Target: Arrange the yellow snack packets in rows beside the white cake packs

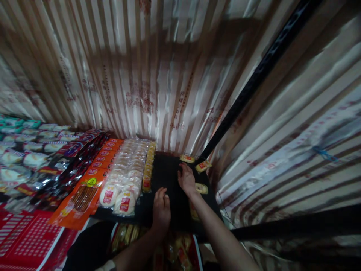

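My left hand (161, 211) hovers over the black shelf surface (172, 169), its fingers loosely extended and nothing visible in them. Further to the right, my right hand (186, 180) reaches toward the back with its fingers apart and no packet in its grasp. Just beyond its fingertips lies a small yellow snack packet (187, 158) with a red label. A similar packet (203, 166) rests by the black post, and another yellow packet (201, 188) sits beside my right wrist. One more packet (193, 211) is partly hidden by my right forearm.
Left of my hands run a yellow packet row (147, 175), round white wrapped crackers (124, 201) and orange snack bags (84, 195). A red basket (31, 235) stands lower left. Below me is a container of packets (183, 254). A black post (242, 98) slants up behind.
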Demonstrator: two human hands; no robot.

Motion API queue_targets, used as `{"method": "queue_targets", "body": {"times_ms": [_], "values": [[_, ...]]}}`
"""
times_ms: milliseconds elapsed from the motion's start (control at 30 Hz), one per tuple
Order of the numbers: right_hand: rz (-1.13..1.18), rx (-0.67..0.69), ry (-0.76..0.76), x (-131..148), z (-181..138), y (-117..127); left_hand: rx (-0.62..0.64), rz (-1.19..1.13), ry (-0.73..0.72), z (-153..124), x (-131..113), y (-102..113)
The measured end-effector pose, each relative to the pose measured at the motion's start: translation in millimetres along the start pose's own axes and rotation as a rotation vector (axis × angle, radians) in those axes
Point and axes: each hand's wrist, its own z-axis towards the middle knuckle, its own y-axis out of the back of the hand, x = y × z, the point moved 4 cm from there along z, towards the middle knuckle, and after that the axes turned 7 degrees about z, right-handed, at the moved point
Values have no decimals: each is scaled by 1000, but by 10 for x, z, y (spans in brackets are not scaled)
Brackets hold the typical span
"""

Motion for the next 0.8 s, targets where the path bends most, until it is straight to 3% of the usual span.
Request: {"method": "queue_targets", "body": {"times_ms": [200,400,600,800], "values": [[-268,140,11,-314,548,25,36,-50,9,184,-2,-154],[-357,283,-80,-334,733,19,45,-72,38,279,91,-189],[-359,370,-122,-164,655,-28,26,-115,60,269,116,-162],[-329,404,-119,108,262,-56,102,-107,173,207,42,-96]]}}
